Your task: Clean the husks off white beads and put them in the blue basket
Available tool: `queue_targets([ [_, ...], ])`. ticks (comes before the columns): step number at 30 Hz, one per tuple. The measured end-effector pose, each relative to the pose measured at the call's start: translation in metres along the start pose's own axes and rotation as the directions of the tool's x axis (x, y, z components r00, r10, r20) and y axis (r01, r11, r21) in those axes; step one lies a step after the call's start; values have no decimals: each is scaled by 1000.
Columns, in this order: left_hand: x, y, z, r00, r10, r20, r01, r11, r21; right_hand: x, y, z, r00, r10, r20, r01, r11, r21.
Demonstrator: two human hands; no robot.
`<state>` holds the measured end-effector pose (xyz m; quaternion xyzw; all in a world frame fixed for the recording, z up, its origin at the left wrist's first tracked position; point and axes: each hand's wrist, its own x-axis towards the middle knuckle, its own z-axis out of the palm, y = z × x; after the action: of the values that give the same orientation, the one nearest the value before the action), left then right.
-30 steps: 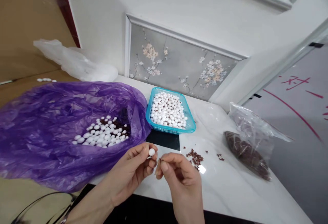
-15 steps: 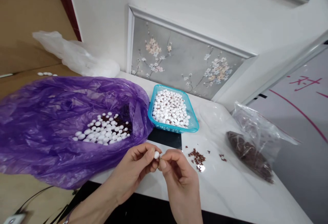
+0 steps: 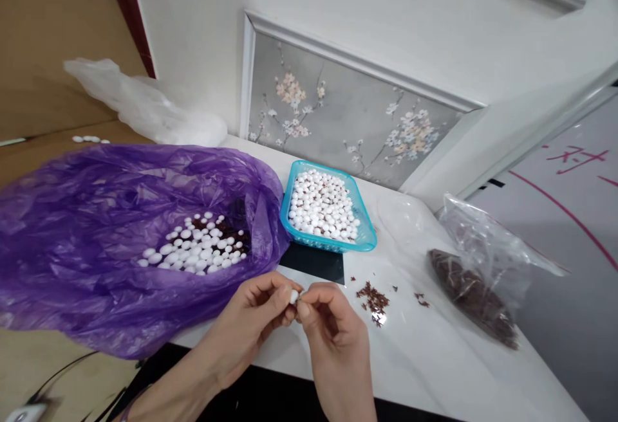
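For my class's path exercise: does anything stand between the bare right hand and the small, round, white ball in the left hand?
Nothing visible does: the right hand is close beside the small, round, white ball pinched by the left hand. Anything tiny at the right fingertips is indistinct.

light soft, even | tabletop (image 3: 410, 357) glare (one small patch) | edges stretched | slight blur

The head camera looks forward and down, near the left hand (image 3: 255, 319) and right hand (image 3: 335, 338).
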<state>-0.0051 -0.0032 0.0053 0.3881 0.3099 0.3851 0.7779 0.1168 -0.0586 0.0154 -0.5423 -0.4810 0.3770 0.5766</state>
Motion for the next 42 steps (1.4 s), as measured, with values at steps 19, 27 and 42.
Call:
queue_targets([
  [19,-1,0,1,998,57,-12,-58,992,-110,8,5,-2,990,141,7,-140,979,146],
  [27,-4,2,-1,1000,-12,25,16,984,-177,-7,17,-13,993,112,-42,-113,993,-39],
  [42,-4,-2,-3,998,59,-36,-59,998,-4,-16,20,-10,993,-49,106,74,968,-238],
])
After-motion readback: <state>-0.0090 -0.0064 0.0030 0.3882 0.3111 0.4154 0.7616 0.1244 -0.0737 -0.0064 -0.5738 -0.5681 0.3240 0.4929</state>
